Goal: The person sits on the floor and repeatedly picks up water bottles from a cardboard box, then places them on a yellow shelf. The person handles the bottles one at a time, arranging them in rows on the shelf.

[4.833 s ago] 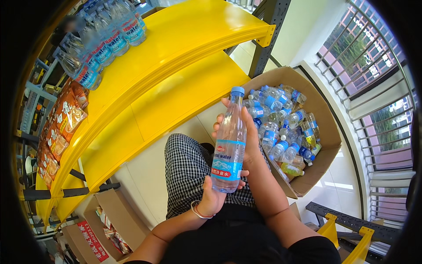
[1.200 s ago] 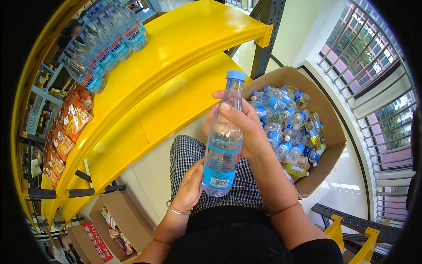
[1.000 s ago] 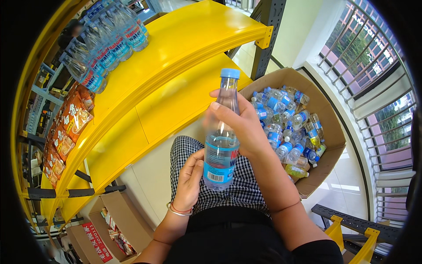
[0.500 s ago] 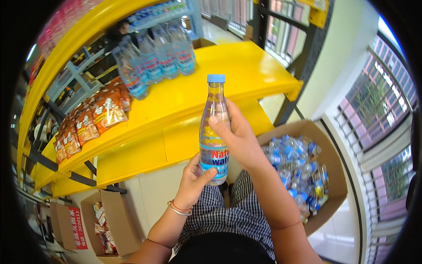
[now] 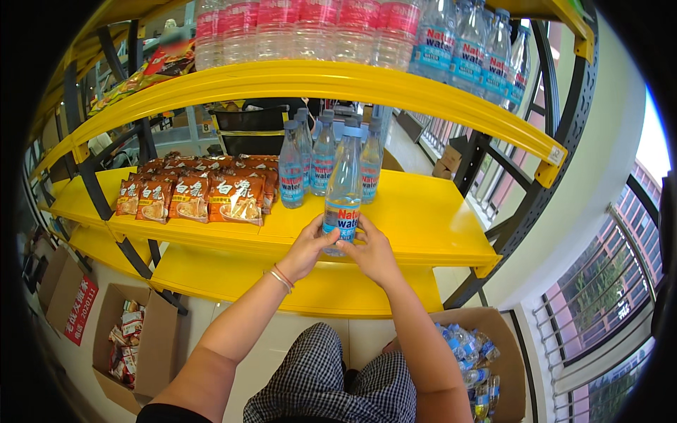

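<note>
Both hands hold a clear water bottle with a blue cap and blue label, upright at the front edge of the yellow middle shelf. My left hand wraps the lower label from the left, and my right hand grips it from the right, thumbs in front. The bottle's base is partly covered by the fingers; whether it touches the shelf I cannot tell. Just behind stand several matching water bottles, partly hidden by the held one. Left of them lie rows of orange-brown noodle packets.
Overhead, the upper shelf carries pink-labelled bottles and blue-labelled bottles. A cardboard box of loose bottles stands low at right, another box with packets at lower left. A dark post bounds the shelf's right end.
The view has turned so the shelf lies straight ahead. My right hand has slid from the bottle's upper part down to its label, and the bottle is now at the shelf's front edge.
</note>
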The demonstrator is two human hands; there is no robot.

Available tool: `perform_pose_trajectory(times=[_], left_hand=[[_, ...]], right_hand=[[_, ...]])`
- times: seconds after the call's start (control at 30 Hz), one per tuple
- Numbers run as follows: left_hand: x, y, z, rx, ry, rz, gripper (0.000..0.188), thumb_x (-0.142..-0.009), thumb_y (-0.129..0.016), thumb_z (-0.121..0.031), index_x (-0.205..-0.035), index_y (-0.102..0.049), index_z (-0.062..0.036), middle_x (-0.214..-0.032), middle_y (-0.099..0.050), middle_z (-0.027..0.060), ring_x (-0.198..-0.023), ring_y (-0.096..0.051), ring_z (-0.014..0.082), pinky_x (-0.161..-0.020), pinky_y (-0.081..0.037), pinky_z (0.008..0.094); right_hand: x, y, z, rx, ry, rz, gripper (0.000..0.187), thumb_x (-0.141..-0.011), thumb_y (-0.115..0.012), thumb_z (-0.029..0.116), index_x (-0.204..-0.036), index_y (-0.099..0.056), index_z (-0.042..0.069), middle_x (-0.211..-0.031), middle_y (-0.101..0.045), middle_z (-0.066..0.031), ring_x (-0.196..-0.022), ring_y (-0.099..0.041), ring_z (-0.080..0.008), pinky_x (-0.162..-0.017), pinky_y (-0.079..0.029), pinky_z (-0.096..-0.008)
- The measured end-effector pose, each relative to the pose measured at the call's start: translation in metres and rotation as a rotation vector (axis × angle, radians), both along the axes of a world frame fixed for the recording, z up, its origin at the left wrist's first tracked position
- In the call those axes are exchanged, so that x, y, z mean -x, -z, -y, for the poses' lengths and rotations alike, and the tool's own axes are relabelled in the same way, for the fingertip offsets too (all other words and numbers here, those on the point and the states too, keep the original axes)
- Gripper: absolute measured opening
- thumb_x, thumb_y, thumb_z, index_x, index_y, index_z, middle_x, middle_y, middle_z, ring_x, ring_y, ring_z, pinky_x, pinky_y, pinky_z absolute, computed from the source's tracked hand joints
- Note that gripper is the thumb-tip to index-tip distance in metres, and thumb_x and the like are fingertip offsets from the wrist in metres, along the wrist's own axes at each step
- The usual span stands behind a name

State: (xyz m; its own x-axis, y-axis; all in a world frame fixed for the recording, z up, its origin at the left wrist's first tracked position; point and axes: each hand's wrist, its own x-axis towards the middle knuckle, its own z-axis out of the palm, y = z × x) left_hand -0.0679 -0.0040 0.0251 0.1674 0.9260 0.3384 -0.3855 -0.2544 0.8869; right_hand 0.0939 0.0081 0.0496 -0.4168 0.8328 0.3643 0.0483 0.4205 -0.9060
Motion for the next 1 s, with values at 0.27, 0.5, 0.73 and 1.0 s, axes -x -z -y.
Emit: perform_pose_trajectory(times=[0.27, 0.5, 0.73, 1.0], left_hand=[[0.057, 0.014, -0.052, -0.105, -0.196, -0.55, 0.053, -0.083, -0.067, -0.025, -0.127, -0.046, -0.003, -0.123, -0.044, 0.0048, -0.114, -0.044, 0.0164, -0.097, -0.038, 0.0318], [0.073, 0.034, -0.077, -0.142, -0.296, -0.552, 0.064, -0.083, -0.066, -0.015, -0.138, -0.034, -0.0033, -0.131, -0.04, 0.007, -0.121, -0.041, 0.0183, -0.097, -0.041, 0.0338], [0.07, 0.05, -0.092, -0.119, -0.422, -0.356, 0.064, -0.085, -0.063, -0.008, -0.139, -0.03, 0.0002, -0.137, -0.039, 0.0132, -0.127, -0.038, 0.0205, -0.099, -0.04, 0.0322], [0.07, 0.048, -0.089, -0.139, -0.463, -0.322, 0.053, -0.087, -0.058, -0.007, -0.135, -0.037, -0.0007, -0.139, -0.034, 0.0115, -0.128, -0.037, 0.0224, -0.098, -0.042, 0.0321]], right_hand=[[0.04, 0.036, -0.06, -0.02, 0.058, 0.007, 0.063, -0.075, -0.068, -0.003, -0.13, -0.039, -0.001, -0.117, -0.057, -0.0137, -0.107, -0.056, -0.0221, -0.085, -0.049, -0.0324], [0.068, 0.064, -0.09, -0.056, 0.093, -0.031, 0.059, -0.077, -0.066, -0.005, -0.128, -0.036, -0.002, -0.117, -0.056, -0.0156, -0.107, -0.057, -0.0228, -0.087, -0.048, -0.0317], [0.089, 0.069, -0.121, -0.153, 0.187, 0.035, 0.055, -0.079, -0.065, -0.003, -0.125, -0.036, -0.003, -0.118, -0.055, -0.0197, -0.11, -0.057, -0.0258, -0.086, -0.048, -0.0319], [0.109, 0.085, -0.153, -0.225, 0.3, 0.03, 0.064, -0.075, -0.07, 0.006, -0.129, -0.036, 0.001, -0.11, -0.055, -0.027, -0.1, -0.055, -0.0434, -0.081, -0.045, -0.0434]])
